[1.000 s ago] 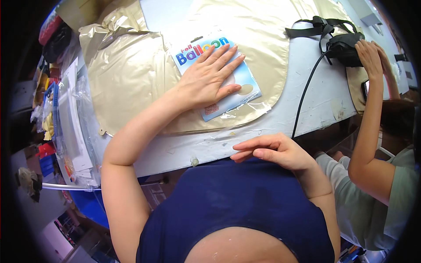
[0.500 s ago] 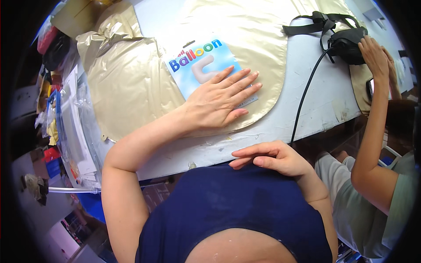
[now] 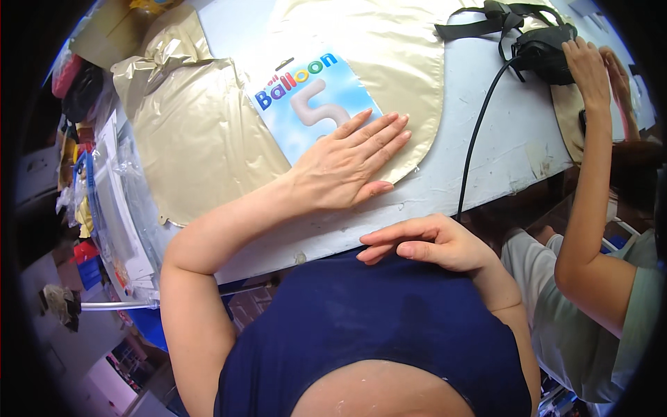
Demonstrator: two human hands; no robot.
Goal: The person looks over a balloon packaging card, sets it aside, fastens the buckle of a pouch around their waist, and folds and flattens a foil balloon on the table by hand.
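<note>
The left hand [image 3: 344, 167] lies flat, fingers spread, on the flattened gold foil balloon [image 3: 208, 132] and its blue printed card [image 3: 306, 97], smoothing seemingly underway, while the right hand [image 3: 427, 243] rests loose and empty at the white table's edge [image 3: 486, 160].

Left hand [image 3: 344, 167] flat on balloon card [image 3: 306, 101]

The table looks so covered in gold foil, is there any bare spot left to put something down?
Yes: bare table lies between the gold foil balloon and the black cable, and right of it. A thin strip runs below the left hand. The left edge is crowded with packets.
</note>
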